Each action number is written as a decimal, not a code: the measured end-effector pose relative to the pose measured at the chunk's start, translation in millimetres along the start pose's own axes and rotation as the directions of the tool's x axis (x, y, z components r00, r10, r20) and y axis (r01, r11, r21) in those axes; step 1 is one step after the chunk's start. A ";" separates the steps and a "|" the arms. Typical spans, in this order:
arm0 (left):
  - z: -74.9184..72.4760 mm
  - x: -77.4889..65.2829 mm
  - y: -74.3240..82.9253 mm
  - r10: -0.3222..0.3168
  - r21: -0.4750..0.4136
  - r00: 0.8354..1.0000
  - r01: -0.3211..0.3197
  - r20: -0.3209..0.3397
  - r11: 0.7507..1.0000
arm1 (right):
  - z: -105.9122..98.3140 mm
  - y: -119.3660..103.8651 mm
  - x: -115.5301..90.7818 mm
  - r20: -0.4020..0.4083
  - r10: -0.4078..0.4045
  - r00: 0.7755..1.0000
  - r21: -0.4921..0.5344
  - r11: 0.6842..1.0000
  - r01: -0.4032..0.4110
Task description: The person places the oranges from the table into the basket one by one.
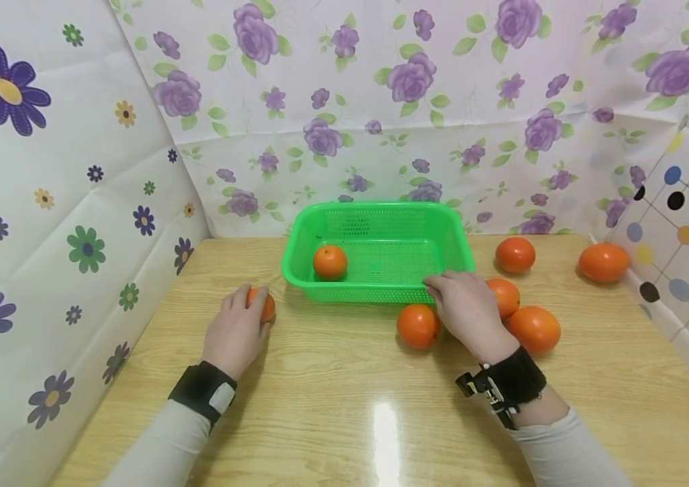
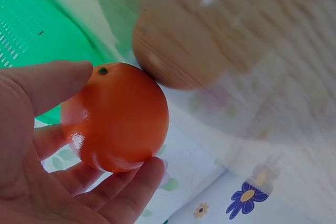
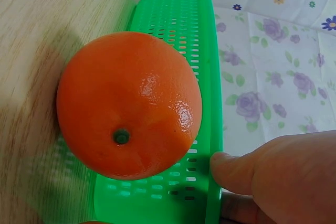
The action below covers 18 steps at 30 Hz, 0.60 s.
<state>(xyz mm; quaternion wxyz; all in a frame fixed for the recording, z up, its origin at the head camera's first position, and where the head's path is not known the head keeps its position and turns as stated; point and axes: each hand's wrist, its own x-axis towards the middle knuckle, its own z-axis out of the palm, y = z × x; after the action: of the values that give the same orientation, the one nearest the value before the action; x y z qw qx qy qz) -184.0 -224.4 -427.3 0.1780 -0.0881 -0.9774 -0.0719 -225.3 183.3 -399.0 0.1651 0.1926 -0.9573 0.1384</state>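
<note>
Left wrist view: the left hand's [image 1: 234, 334] thumb and fingers curl around an orange [image 2: 118, 121] between them; the right hand [image 1: 471, 310] pinches the basket's [image 1: 350, 292] rim.

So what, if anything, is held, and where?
The left hand holds an orange fruit by its sides; the right hand pinches the green basket by its near rim.

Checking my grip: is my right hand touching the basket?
Touching: the right wrist view shows the right hand with its thumb on the green basket at its rim.
</note>
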 end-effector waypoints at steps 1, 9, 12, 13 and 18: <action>0.2 0.1 -0.5 0.002 0.001 1.000 -0.002 -0.004 1.000 | 0.3 0.1 0.1 -0.002 0.000 1.000 0.001 1.000 0.000; 0.1 0.8 -1.6 0.014 0.007 1.000 -0.014 -0.016 1.000 | 0.9 0.3 0.2 -0.003 0.003 1.000 0.008 1.000 -0.003; -0.4 0.9 -1.5 0.014 0.006 1.000 -0.014 -0.017 1.000 | 0.6 0.1 0.1 0.000 0.004 1.000 0.009 1.000 -0.004; -0.6 1.0 -1.5 0.014 0.005 1.000 -0.014 -0.016 1.000 | 0.5 0.1 0.1 0.002 0.005 1.000 0.008 1.000 -0.005; -1.3 1.0 -2.2 0.010 -0.007 1.000 -0.010 -0.016 1.000 | 0.2 -0.1 0.0 0.005 0.008 1.000 0.010 1.000 -0.008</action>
<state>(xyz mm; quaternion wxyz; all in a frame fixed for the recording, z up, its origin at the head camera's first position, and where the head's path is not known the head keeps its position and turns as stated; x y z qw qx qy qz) -184.9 -226.6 -426.0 0.1859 -0.0930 -0.9752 -0.0754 -225.2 183.2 -399.1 0.1611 0.1900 -0.9578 0.1434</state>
